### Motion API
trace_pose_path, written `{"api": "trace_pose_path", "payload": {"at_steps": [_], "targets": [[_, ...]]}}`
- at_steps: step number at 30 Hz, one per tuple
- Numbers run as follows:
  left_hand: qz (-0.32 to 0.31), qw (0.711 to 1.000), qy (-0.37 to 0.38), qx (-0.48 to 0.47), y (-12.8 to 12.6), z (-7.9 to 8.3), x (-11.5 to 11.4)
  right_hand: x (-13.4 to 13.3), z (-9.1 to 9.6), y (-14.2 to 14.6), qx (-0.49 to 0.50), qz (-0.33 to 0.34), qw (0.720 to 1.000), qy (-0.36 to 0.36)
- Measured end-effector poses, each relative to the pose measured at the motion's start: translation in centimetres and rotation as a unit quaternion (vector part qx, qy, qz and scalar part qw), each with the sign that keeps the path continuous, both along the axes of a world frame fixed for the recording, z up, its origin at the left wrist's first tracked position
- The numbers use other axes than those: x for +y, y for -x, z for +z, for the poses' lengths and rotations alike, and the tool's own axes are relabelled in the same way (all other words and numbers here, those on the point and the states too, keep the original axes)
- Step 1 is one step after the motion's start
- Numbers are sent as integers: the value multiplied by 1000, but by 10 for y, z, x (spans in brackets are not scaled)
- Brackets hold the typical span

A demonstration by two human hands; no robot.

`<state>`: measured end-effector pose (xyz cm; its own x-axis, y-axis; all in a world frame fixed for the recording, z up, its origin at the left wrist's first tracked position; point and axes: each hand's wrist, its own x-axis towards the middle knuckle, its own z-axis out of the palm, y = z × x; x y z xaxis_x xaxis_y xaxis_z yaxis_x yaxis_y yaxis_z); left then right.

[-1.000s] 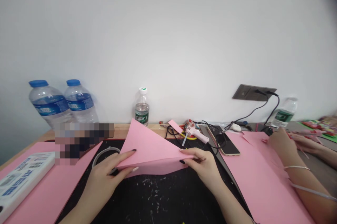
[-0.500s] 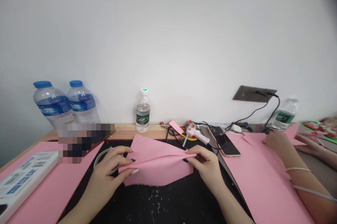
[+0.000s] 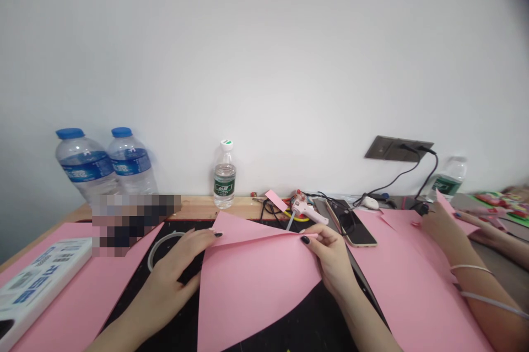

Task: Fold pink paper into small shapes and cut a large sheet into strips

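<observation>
A pink foam sheet (image 3: 252, 291) lies opened out over the black mat, its upper flap folded back along the top edge. My left hand (image 3: 179, 258) holds the sheet's left side, with the fingertips at its upper edge. My right hand (image 3: 328, 258) pinches the sheet's upper right corner between thumb and fingers. A clear plastic ring (image 3: 163, 247) lies just beyond my left hand. Off to the right, a co-worker's forearm (image 3: 467, 269) with thin bracelets rests on another pink sheet (image 3: 405, 280), and that person's hands hold a pink piece.
A black mat (image 3: 297, 335) covers the wooden desk. Beyond it stand a pink glue gun (image 3: 303, 211), a phone (image 3: 357, 231), tangled cables and several water bottles (image 3: 99, 164). A pink sheet (image 3: 70, 286) and a white box (image 3: 41, 280) lie at the left.
The pink sheet has opened from a folded shape and now spreads further toward me across the mat. Both hands remain on its top edge, and the right hand has shifted slightly outward.
</observation>
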<state>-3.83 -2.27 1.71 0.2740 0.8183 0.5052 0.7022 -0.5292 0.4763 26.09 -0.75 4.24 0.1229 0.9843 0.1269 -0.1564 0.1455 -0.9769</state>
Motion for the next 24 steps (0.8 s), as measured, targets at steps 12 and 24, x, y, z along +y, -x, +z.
{"api": "trace_pose_path", "payload": {"at_steps": [12,24], "targets": [[27,986,54,-156,5,13,-8,-5,10,1,-14,176,984,-6],[30,924,249,-287,-4,6,3,1,-3,-4,-176,76,977,-95]]}}
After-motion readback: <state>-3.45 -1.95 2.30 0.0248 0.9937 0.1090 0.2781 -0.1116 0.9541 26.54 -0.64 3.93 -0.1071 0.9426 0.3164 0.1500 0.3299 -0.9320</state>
